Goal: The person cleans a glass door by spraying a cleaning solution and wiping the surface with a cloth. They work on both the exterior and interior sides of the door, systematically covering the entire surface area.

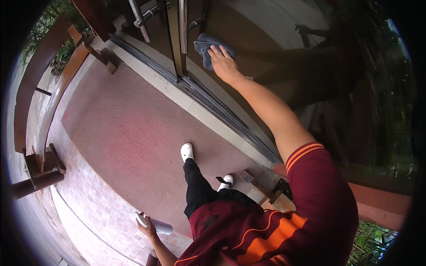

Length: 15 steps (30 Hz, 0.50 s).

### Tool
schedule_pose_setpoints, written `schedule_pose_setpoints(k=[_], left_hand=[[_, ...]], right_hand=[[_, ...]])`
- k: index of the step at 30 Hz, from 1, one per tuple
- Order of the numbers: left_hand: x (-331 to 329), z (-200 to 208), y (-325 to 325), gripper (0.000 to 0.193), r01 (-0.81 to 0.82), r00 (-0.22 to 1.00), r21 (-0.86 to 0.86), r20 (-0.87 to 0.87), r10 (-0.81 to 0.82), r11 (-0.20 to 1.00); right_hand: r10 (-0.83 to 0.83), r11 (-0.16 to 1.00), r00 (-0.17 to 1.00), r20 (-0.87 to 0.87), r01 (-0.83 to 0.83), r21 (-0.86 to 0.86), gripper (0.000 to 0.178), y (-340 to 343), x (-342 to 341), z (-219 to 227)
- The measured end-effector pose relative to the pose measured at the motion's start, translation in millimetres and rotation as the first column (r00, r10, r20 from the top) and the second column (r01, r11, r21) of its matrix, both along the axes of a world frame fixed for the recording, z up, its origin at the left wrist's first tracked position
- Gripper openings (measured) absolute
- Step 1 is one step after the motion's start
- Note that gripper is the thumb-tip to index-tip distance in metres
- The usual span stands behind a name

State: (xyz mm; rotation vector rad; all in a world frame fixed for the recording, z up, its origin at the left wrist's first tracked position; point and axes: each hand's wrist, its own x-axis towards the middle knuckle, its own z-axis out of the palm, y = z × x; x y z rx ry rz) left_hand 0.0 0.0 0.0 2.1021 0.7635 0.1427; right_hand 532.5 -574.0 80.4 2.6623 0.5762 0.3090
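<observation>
My right hand (225, 65) lies with its fingers stretched out over a dark grey cloth (205, 46), pressing it against the dark glass door panel (266, 57). Part of the cloth is hidden beneath the palm. Down at my left side, my left hand (147, 229) is wrapped round the neck of a spray bottle (161, 226) with a white trigger head and a pale, see-through body. The bottle is tilted and well apart from the glass.
Long metal door handles (183, 26) stand left of the cloth. A sliding-door track (213, 99) runs along the sill. Reddish-brown carpet (133, 128) lies under my white shoes, bordered by tiles (104, 208). Wooden railings (66, 84) curve along the left, with plants behind.
</observation>
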Motion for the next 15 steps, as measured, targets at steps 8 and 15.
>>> schedule_pose_setpoints(k=[8,15], left_hand=[[18.9,-11.6,-50.8,0.029,0.169,0.985,0.047,-0.023,-0.168,0.984],[-22.2,-35.0,-115.1,0.032,0.277,0.938,0.041,-0.228,-0.261,0.960]], right_hand=[[-0.109,0.981,0.938,-0.330,0.047,-0.189,0.036,-258.4,-448.3,52.2],[-0.505,0.858,0.852,-0.138,0.478,-0.188,0.042,-378.1,-691.6,192.6]])
